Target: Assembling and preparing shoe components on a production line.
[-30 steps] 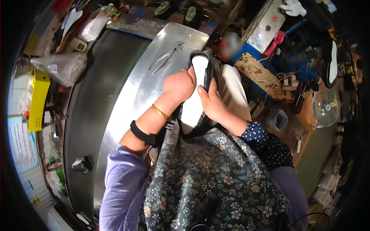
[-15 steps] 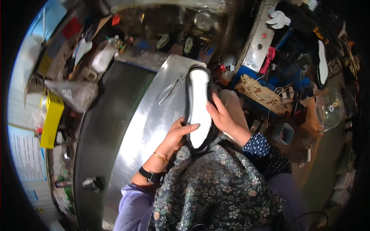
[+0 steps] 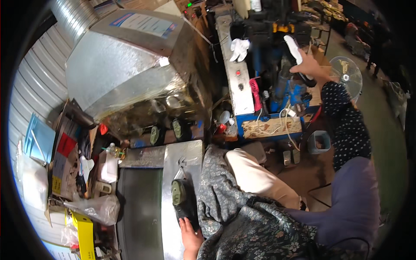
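Observation:
On the metal strip of the bench, left of my lap, lies a dark shoe [image 3: 187,199] with an olive-green patch showing on top. My left hand [image 3: 190,237] rests on its near end, fingers stretched out and slightly apart. A slim silver tool [image 3: 180,171] lies just beyond the shoe, its kind unclear. My right arm stretches far to the right, where my right hand [image 3: 311,67] closes around the side of another dark shoe with a white sole [image 3: 293,47], among the black and blue parts of a machine [image 3: 284,89]. The fingers on its far side are partly hidden.
A dark conveyor belt [image 3: 141,208] runs beside the metal strip. Two green-and-dark shoes [image 3: 157,135] stand by the metal hood [image 3: 121,60]. A pink handheld fan [image 3: 255,94], white gloves [image 3: 239,50], a grey bin [image 3: 319,142] and a standing fan [image 3: 345,77] are rightward.
My hands have parted from the white-soled shoe held over my lap. My left hand now touches a shoe on the bench; my right has reached to the machine's shoe. The view has turned right.

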A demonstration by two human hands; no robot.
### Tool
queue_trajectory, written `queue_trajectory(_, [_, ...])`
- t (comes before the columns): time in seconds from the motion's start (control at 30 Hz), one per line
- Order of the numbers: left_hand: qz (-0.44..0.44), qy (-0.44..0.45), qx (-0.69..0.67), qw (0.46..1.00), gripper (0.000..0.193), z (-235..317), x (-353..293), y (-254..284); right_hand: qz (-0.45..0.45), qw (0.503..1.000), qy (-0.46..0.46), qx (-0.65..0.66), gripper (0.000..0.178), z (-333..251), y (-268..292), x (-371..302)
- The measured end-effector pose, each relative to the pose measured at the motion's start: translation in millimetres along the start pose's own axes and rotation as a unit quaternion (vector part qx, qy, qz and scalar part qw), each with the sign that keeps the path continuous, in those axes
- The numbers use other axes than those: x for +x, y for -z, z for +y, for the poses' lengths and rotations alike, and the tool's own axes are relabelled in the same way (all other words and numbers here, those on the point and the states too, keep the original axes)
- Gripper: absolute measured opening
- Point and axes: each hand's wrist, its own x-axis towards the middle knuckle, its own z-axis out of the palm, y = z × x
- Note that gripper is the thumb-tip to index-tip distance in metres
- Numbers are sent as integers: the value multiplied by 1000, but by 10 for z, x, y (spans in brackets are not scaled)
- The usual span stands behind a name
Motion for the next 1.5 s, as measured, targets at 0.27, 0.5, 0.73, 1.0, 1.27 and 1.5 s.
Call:
queue_trajectory(0.27, [30,58,-434,898,32,505,582,318,234,949,142,158,77,-53,-90,-678])
queue_trajectory(0.5, [-7,-19,-655,756,47,1564,1443,262,-45,773,229,589,97,-907,-471,-2519])
queue_trajectory(0.73, [-80,141,-688,707,52,1339,1662,477,-384,584,281,658,101,-1566,-497,-3141])
queue_trajectory(1.0, [-279,-160,-237,917,84,1435,1051,343,-743,470,161,448,97,-1075,-1198,-3529])
queue_trajectory(1.27, [169,83,-46,981,74,212,1105,294,-565,514,-107,637,78,-1331,-1139,-2940])
queue_trajectory(1.5, [123,212,-190,951,82,13,1024,-68,-406,786,75,460,94,-2949,-2639,-1713])
